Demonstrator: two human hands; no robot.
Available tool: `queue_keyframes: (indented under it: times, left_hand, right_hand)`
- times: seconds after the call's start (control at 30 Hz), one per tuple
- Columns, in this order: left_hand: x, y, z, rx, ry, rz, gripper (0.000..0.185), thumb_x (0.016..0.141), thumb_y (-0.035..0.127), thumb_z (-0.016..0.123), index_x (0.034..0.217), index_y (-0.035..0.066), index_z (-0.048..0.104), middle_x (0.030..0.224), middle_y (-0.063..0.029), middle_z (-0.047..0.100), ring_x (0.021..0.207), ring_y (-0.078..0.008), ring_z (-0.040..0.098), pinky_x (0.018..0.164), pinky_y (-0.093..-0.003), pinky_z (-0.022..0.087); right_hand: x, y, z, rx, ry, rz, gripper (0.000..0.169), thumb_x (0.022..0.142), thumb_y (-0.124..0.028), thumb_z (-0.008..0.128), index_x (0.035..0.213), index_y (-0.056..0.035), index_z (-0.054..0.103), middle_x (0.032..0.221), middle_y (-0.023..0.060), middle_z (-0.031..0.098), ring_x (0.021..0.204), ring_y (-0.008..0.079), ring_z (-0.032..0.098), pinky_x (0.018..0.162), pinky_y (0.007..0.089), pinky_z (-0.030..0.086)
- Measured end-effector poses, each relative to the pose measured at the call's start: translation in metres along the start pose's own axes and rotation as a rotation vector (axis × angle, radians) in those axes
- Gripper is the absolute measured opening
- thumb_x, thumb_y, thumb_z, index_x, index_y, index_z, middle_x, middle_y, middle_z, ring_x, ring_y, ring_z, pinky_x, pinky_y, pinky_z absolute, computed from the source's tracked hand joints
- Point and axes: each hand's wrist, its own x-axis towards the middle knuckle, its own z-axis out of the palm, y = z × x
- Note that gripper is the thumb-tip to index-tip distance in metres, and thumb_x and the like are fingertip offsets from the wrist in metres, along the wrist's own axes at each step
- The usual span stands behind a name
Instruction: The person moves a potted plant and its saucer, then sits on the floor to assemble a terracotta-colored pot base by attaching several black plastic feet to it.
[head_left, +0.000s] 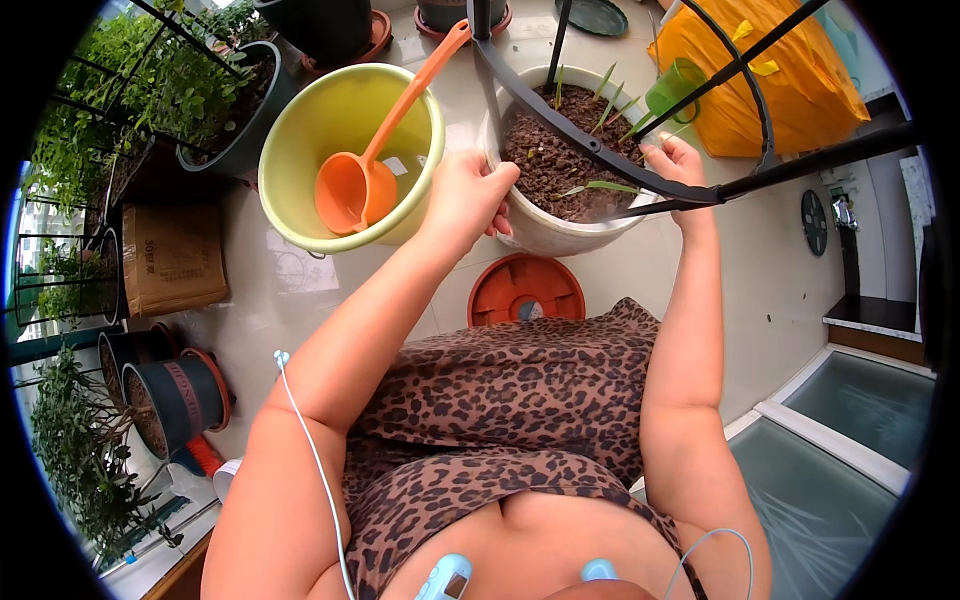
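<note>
A white round pot (566, 238) filled with dark soil (547, 142) and several green shoots (609, 105) stands on the tiled floor. My left hand (469, 195) grips its left rim, with thumb over the edge and fingers outside. At the right rim, my right hand (675, 159) has its thumb and fingers pinched near thin stems; whether it holds one I cannot tell. A black metal plant frame (577, 139) arches over the pot, its bars passing close to my right hand. One loose green leaf (611, 186) lies on the soil near the front.
Left of the pot, a yellow-green bucket (281, 214) holds an orange long-handled dipper (356, 191). A red plastic saucer (525, 289) lies before my knees. Behind my right hand are a green cup (675, 90) and an orange bag (765, 82). A cardboard box (176, 259) and potted plants stand left.
</note>
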Motion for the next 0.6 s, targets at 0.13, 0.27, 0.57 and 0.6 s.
queue_keyframes:
  times: [0.13,0.27,0.57,0.6]
  left_hand:
    - [-0.016,-0.005,-0.002,-0.085,-0.06,-0.055,0.028,0.09,0.019,0.06,0.069,0.002,0.052,0.055,-0.0045,0.054,0.037,-0.0122,0.053,0.032,-0.0219,0.037]
    - [-0.025,-0.003,0.001,-0.133,-0.103,-0.091,0.03,0.091,0.02,0.06,0.068,0.003,0.051,0.056,-0.0049,0.055,0.037,-0.0124,0.053,0.032,-0.0218,0.037]
    - [0.031,0.011,-0.054,-0.042,-0.193,-0.163,0.026,0.092,0.035,0.045,0.084,0.011,0.045,0.07,-0.0049,0.058,0.062,-0.0165,0.062,0.054,-0.025,0.046]
    - [0.033,0.012,-0.05,-0.023,-0.203,-0.065,0.029,0.094,0.037,0.046,0.087,0.009,0.046,0.068,-0.005,0.058,0.058,-0.0169,0.062,0.051,-0.0256,0.046]
  right_hand:
    - [0.008,0.0,-0.001,-0.026,-0.072,-0.033,0.018,0.091,-0.012,0.061,0.077,-0.009,0.049,0.075,-0.0109,0.041,0.068,-0.0001,0.037,0.059,0.0187,0.029]
    - [0.008,-0.006,-0.002,-0.08,-0.06,-0.041,0.02,0.091,-0.017,0.062,0.078,-0.0103,0.049,0.07,-0.0092,0.04,0.064,0.0008,0.037,0.055,0.0192,0.031]
    - [-0.048,-0.071,0.011,-0.116,-0.007,0.464,0.04,0.097,-0.043,0.05,0.085,-0.0048,0.051,0.059,0.0049,0.057,0.047,0.0135,0.062,0.04,0.0212,0.045]
    - [-0.05,-0.072,0.015,-0.164,0.01,0.534,0.041,0.095,-0.048,0.052,0.088,-0.0074,0.054,0.06,0.0038,0.058,0.046,0.0129,0.061,0.04,0.0215,0.044]
